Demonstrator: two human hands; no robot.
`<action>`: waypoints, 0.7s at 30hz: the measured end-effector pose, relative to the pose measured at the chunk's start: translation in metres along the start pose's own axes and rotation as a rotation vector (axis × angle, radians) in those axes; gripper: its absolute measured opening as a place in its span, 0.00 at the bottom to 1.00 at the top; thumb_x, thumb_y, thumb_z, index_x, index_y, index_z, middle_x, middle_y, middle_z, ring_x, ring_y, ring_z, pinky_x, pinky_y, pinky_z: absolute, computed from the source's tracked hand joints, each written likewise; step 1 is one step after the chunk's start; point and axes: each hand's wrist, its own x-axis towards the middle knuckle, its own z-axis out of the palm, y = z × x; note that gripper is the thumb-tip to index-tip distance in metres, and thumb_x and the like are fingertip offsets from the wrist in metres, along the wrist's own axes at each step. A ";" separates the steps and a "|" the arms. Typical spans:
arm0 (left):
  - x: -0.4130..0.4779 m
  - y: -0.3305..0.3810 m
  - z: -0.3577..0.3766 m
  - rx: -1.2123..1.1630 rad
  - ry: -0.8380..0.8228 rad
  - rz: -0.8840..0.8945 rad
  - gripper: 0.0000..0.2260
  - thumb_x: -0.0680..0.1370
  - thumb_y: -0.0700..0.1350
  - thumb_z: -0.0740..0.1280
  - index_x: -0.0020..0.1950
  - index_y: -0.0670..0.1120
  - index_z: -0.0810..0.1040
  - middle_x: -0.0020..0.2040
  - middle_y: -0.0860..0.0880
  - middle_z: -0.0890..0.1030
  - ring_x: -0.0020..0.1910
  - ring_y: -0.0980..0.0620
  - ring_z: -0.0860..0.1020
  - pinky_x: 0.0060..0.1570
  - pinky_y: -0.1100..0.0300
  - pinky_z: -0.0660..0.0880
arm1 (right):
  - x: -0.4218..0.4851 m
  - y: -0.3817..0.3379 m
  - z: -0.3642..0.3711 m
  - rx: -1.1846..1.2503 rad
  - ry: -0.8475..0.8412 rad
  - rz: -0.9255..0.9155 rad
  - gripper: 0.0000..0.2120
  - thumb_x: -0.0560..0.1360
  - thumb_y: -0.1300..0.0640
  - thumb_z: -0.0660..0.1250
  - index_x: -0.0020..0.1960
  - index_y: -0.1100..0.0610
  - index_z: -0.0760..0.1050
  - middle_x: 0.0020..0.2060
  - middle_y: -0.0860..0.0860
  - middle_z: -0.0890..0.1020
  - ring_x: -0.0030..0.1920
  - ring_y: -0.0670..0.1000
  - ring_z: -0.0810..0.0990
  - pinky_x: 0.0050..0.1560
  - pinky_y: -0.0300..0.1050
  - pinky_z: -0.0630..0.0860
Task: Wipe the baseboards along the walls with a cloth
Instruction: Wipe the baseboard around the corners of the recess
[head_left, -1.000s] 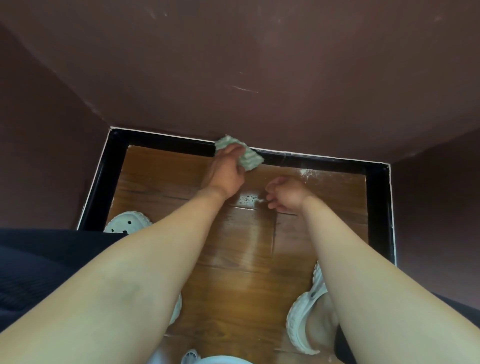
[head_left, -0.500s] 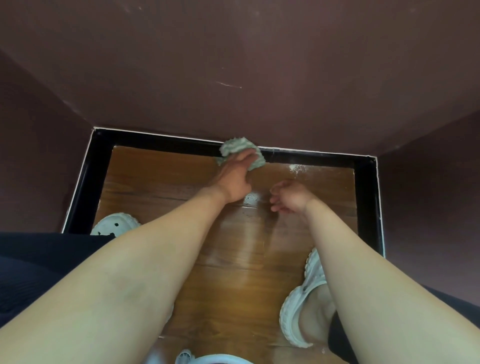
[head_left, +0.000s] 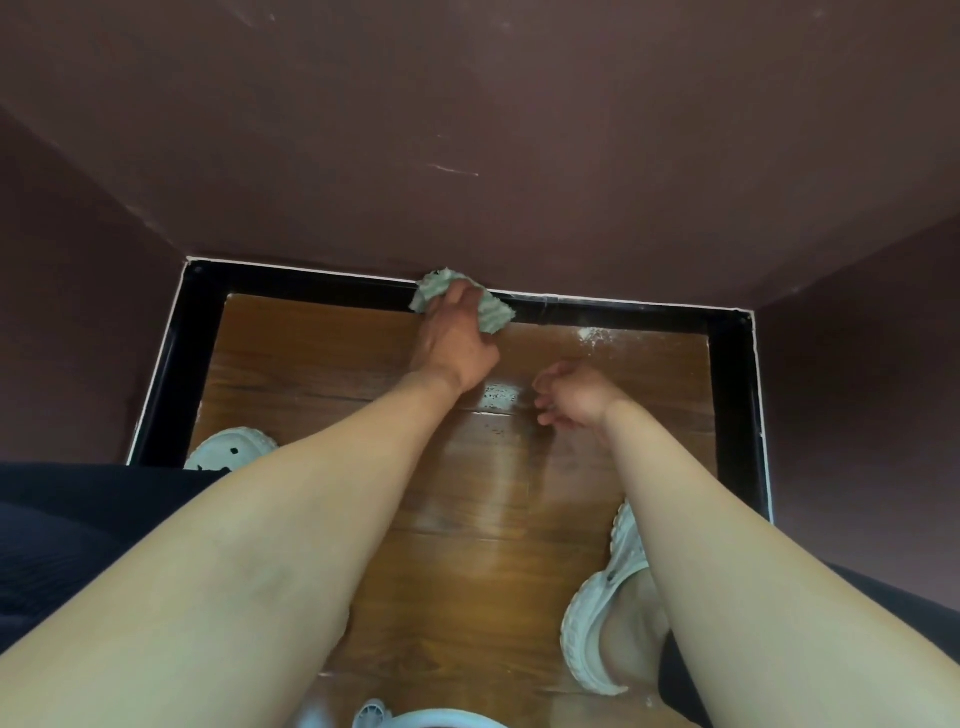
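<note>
Dark maroon walls box in a wooden floor (head_left: 322, 353). My left hand (head_left: 452, 338) presses the crumpled pale-green cloth (head_left: 491, 314) against the far black baseboard (head_left: 623, 312), about midway; white dust near its right corner remains. My right hand (head_left: 576, 395) hovers loosely curled, empty.

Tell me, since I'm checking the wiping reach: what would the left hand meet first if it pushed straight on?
The left hand already presses the cloth onto the black baseboard; straight on, that baseboard stops it, probably at once.
</note>
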 end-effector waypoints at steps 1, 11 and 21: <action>-0.001 -0.003 -0.002 0.010 -0.046 0.038 0.32 0.72 0.40 0.68 0.77 0.47 0.67 0.75 0.51 0.65 0.73 0.45 0.65 0.75 0.55 0.64 | 0.001 0.000 0.000 -0.005 -0.002 0.000 0.07 0.83 0.58 0.57 0.58 0.55 0.73 0.38 0.50 0.79 0.31 0.48 0.78 0.24 0.36 0.67; 0.009 0.008 -0.004 -0.256 -0.372 0.040 0.39 0.72 0.31 0.61 0.81 0.54 0.61 0.78 0.49 0.66 0.75 0.49 0.66 0.71 0.60 0.66 | 0.012 -0.019 0.000 0.090 0.106 -0.167 0.13 0.77 0.64 0.63 0.57 0.50 0.72 0.45 0.53 0.80 0.36 0.50 0.77 0.36 0.42 0.74; 0.017 0.016 -0.019 -0.735 -0.074 -0.124 0.15 0.66 0.39 0.64 0.52 0.48 0.76 0.46 0.46 0.81 0.46 0.52 0.78 0.48 0.62 0.75 | 0.033 -0.062 0.021 0.094 0.141 -0.379 0.21 0.73 0.69 0.66 0.62 0.53 0.74 0.48 0.48 0.79 0.46 0.45 0.76 0.37 0.24 0.69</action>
